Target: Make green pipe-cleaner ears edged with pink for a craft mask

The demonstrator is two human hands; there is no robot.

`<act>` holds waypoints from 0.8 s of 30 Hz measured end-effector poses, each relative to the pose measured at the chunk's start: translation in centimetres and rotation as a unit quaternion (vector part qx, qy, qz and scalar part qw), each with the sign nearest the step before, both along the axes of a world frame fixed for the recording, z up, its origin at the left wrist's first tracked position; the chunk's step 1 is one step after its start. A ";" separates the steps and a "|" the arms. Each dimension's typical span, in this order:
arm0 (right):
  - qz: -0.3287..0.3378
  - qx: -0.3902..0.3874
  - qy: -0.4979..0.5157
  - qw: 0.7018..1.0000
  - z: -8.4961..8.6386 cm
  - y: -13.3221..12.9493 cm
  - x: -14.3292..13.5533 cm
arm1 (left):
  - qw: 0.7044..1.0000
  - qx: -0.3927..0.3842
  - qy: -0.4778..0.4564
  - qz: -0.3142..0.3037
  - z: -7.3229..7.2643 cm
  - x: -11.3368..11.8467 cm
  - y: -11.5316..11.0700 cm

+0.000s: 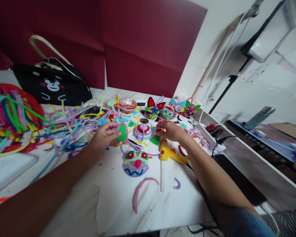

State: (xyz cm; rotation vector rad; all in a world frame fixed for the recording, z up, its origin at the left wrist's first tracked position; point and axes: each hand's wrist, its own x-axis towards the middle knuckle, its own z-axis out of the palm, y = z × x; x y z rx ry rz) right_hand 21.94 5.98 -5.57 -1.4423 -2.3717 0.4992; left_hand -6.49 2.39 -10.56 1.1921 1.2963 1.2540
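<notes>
My left hand (105,135) pinches a green ear-shaped piece (122,132) edged with pink pipe cleaner. My right hand (169,131) has its fingers curled down onto a second green piece (155,140), partly hidden below the fingertips. Between the hands sits a round ornament (142,131) wound in lilac, white and red. Nearer to me lies a grey face ornament (136,163) with red eyes, a pink nose and a zigzag blue mouth. Just below my right hand is a yellow glue gun (174,155) with a clear glue stick.
Loose pipe cleaners (74,128) spread across the left, beside a red bag of them (12,115). Finished animal-face ornaments (167,112) stand at the back. A pink strip (138,194) and purple curl (177,183) lie in front. A black phone-like slab (239,179) is at right.
</notes>
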 end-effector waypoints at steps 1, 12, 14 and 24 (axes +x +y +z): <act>0.007 0.016 -0.009 1.000 0.6 -0.7 -0.4 | 1.000 0.004 0.009 0.002 -0.1 -0.1 0.1; 0.252 -0.013 -0.181 0.950 2.1 -8.7 -7.2 | 0.986 0.048 0.162 0.015 -0.9 -0.6 0.4; 0.242 -0.001 -0.221 0.945 1.7 -8.9 -7.9 | 0.977 0.060 0.201 0.027 -0.7 -0.8 0.3; 0.233 0.024 -0.186 0.954 2.7 -8.6 -7.2 | 0.851 0.231 0.465 0.083 1.1 -0.6 -0.8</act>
